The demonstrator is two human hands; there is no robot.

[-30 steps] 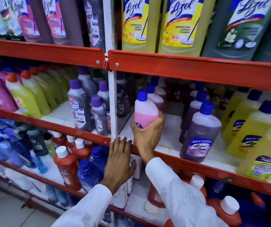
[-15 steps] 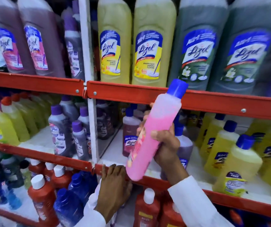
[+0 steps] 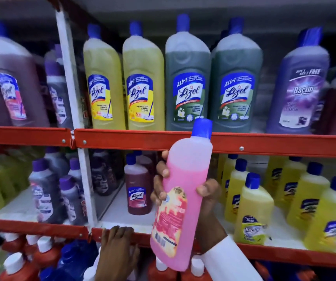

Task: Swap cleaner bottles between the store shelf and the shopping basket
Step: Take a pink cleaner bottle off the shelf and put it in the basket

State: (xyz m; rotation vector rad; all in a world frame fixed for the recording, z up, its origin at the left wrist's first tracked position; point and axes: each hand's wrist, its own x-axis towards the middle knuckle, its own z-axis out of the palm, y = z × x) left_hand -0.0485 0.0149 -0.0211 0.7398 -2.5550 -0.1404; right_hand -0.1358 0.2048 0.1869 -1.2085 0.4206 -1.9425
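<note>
My right hand (image 3: 207, 191) grips a pink cleaner bottle (image 3: 185, 179) with a blue cap around its middle, holding it tilted in the air in front of the middle shelf. My left hand (image 3: 116, 252) rests with its fingers on the red front rail of the middle shelf (image 3: 41, 227), holding nothing. A dark red Lizol bottle (image 3: 137, 187) stands alone on the white shelf board just left of the pink bottle. No shopping basket is in view.
The upper shelf (image 3: 142, 138) carries large yellow bottles (image 3: 122, 86), green bottles (image 3: 187, 82) and a purple Bactin bottle (image 3: 299, 88). Small yellow bottles (image 3: 252, 209) fill the middle shelf's right side, grey-purple bottles (image 3: 45, 191) its left. Orange bottles with white caps (image 3: 17, 266) stand below.
My right hand has lifted the pink bottle off the middle shelf and out in front of it. The view has tilted upward. My left hand has stayed on the shelf rail.
</note>
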